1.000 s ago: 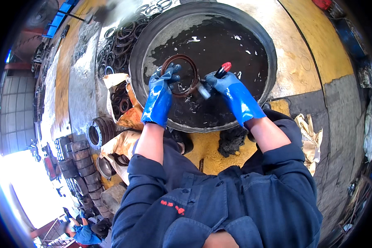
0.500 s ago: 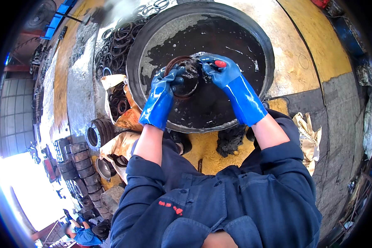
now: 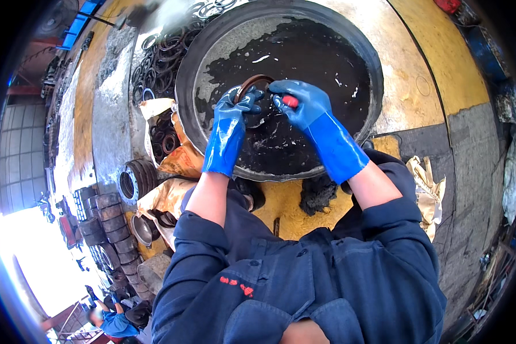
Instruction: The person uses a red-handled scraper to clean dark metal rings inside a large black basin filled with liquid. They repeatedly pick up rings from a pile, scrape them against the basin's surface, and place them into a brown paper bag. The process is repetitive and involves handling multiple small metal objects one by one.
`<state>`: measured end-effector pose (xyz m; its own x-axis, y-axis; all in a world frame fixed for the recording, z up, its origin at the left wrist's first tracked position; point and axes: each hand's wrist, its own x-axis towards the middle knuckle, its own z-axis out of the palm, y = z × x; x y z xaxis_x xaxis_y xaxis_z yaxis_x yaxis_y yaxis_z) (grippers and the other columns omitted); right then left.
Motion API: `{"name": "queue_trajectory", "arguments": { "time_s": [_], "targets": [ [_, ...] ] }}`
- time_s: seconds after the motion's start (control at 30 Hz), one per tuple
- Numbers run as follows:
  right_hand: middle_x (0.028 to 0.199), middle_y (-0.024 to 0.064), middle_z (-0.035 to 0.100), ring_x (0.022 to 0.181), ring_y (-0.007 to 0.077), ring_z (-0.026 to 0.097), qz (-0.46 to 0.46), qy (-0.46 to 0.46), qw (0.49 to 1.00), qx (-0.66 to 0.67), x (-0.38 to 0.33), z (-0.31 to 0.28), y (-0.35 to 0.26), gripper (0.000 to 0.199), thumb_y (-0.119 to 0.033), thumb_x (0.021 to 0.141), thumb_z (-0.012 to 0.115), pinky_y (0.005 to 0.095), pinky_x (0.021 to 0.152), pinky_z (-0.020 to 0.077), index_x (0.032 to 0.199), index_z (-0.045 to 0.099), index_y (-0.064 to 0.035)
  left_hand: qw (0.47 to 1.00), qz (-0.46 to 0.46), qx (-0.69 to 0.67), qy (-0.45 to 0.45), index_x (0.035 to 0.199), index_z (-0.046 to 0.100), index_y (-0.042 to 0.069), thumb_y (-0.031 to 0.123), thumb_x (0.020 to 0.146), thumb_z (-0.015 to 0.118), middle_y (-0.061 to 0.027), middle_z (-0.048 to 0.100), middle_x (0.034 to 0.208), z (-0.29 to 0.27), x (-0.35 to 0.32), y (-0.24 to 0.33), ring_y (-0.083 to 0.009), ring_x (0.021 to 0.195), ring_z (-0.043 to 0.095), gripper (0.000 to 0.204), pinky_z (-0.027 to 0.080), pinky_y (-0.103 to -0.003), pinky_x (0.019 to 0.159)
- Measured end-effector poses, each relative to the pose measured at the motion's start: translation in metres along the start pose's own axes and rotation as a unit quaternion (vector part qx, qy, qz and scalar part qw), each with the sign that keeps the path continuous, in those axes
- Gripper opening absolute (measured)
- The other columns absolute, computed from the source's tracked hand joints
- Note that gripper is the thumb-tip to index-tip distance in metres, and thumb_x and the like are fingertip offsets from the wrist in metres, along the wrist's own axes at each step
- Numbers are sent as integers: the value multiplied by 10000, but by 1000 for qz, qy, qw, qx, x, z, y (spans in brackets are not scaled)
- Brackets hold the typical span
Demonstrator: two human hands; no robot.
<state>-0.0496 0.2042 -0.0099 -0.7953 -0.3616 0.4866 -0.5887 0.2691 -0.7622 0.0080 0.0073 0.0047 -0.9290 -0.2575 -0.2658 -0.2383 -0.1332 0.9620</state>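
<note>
Over a wide, round dark basin [image 3: 375, 86] of dark liquid, both my hands wear long blue rubber gloves. My left hand [image 3: 233, 112] is closed around the side of a reddish-brown ring [image 3: 247, 86], which stands tilted. In the fist of my right hand [image 3: 308, 106] sits a tool with a red handle [image 3: 290, 101], its end showing by the thumb. The tool's working end is hidden, so its kind cannot be told. My right fingertips are close to the ring's upper right edge; whether they touch it cannot be told.
Many dark rings [image 3: 161, 63] lie piled left of the basin. An open sack [image 3: 180, 163] beside it holds more rings. Stacked dark cylinders [image 3: 114, 223] and a metal bowl [image 3: 145, 229] stand lower left. A crumpled sack [image 3: 427, 195] lies at right. Another person [image 3: 117, 324] is at far lower left.
The ring has turned to a steeper tilt in my left hand, which moved slightly right. My right hand shifted a little left and down, still holding the red-handled tool.
</note>
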Motion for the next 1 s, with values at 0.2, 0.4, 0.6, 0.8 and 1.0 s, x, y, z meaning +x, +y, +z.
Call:
{"name": "queue_trajectory", "arguments": {
  "time_s": [0.2,0.4,0.6,0.8,1.0],
  "targets": [
    [1033,121,743,968,309,712,268,-137,951,-72,-4,7,9,258,-293,861,722,405,834,561,1087,739,-169,1000,-6,-10,-6,1254,639,10,108,972,661,-130,750,1109,7,-2,-2,-101,730,641,299,499,-221,630],
    [1027,115,764,940,208,721,475,-194,836,192,-9,10,16,280,-266,871,764,347,863,546,1087,766,-88,1000,-11,-13,-21,1229,653,1,104,973,667,-143,753,1074,5,-1,-6,-110,735,655,277,533,-233,631],
    [957,94,761,894,170,716,395,-70,857,323,-6,8,24,201,-208,879,767,322,832,549,1013,758,-58,999,19,-7,-32,1223,653,1,87,971,662,-125,752,1062,3,2,-7,-124,771,669,267,550,-246,663],
    [1056,73,738,953,312,702,112,-102,982,-116,-1,-8,-4,250,-260,887,717,399,837,565,1128,714,-196,1000,4,8,-30,1216,646,-4,116,969,678,-111,747,1034,4,-1,-2,-137,796,685,277,556,-248,714],
    [1037,137,749,968,254,715,433,-215,863,150,-4,12,24,310,-317,880,745,364,883,542,1108,741,-106,999,26,6,-39,1214,640,-6,92,971,666,-128,744,1025,10,0,-5,-158,822,704,264,570,-263,710]
  ]
}}
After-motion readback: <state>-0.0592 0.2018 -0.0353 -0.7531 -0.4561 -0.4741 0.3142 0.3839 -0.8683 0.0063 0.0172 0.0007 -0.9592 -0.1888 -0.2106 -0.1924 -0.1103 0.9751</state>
